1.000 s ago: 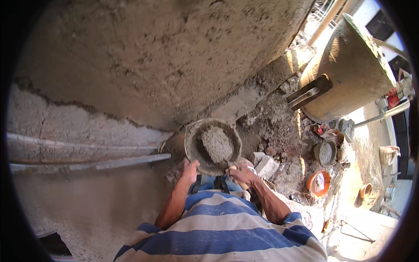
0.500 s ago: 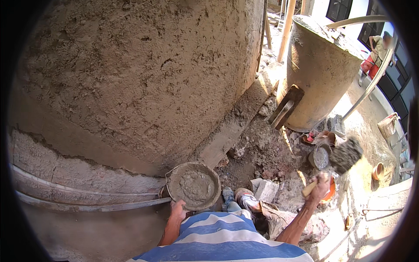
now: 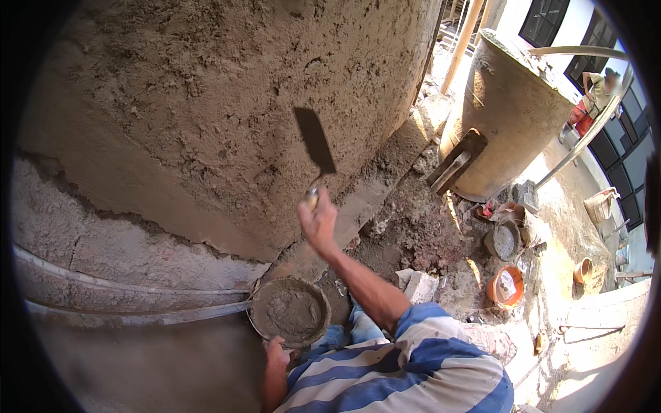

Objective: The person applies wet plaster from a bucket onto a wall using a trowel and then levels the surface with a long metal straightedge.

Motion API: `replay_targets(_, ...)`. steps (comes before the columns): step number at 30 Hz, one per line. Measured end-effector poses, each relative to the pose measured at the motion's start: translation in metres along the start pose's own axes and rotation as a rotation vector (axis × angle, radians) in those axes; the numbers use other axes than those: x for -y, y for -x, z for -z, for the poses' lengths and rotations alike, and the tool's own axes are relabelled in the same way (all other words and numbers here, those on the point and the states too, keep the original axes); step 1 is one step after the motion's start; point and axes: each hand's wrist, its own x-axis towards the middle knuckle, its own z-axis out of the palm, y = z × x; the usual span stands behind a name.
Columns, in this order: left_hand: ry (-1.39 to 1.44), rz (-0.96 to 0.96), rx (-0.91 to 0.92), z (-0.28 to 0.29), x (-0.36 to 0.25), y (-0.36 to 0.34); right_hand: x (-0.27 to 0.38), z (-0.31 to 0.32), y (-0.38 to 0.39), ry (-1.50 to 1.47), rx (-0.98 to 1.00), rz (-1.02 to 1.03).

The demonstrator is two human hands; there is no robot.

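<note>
My right hand (image 3: 318, 224) is closed round the wooden handle of a trowel (image 3: 315, 141), with that arm stretched forward. The trowel's dark blade stands out in front of the wall (image 3: 206, 117), which is coated in rough brown mortar; whether blade and wall touch I cannot tell. Down by my waist, my left hand (image 3: 277, 352) grips the near rim of a bucket (image 3: 323, 296) holding wet grey mortar. Its fingers are partly hidden by the bucket.
Pale pipes (image 3: 138, 319) run along the wall's foot at left. A mortar-smeared drum (image 3: 509, 110) stands at the far right, with a wooden float (image 3: 458, 162) leaning on it. Nearby are a dark bucket (image 3: 490, 241) and an orange bucket (image 3: 493, 292). Another person (image 3: 597, 96) stands farther back.
My right hand has swung the trowel from the right side across to the wall. Its blade carried mortar before; now it looks bare. The mortar bucket sits slightly lower and further left in view.
</note>
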Motion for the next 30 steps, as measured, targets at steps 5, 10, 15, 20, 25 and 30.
replay_targets(5, -0.035, -0.040, -0.132, 0.008, 0.005, 0.022, -0.025, 0.040, 0.158, 0.338, 0.494, -0.092)
replay_targets(10, -0.242, -0.104, -0.121, -0.008, 0.006, 0.027, -0.124, 0.109, 0.184, 1.036, 1.168, -0.111)
replay_targets(15, -0.624, -0.232, 0.008, -0.048, 0.006, 0.020, -0.172, 0.070, 0.200, 0.880, 1.433, -0.512)
replay_targets(20, -0.507, -0.238, 0.010, -0.079, 0.007, 0.030, -0.135, 0.123, 0.167, 0.186, 1.522, -0.867)
replay_targets(25, -0.226, -0.125, 0.156, -0.145, 0.013, 0.024, -0.136, 0.194, 0.155, 0.031, 1.270, -0.841)
replay_targets(30, -0.135, -0.033, 0.163, -0.185, 0.025, -0.003, -0.083, 0.227, 0.116, -0.230, 0.990, -0.941)
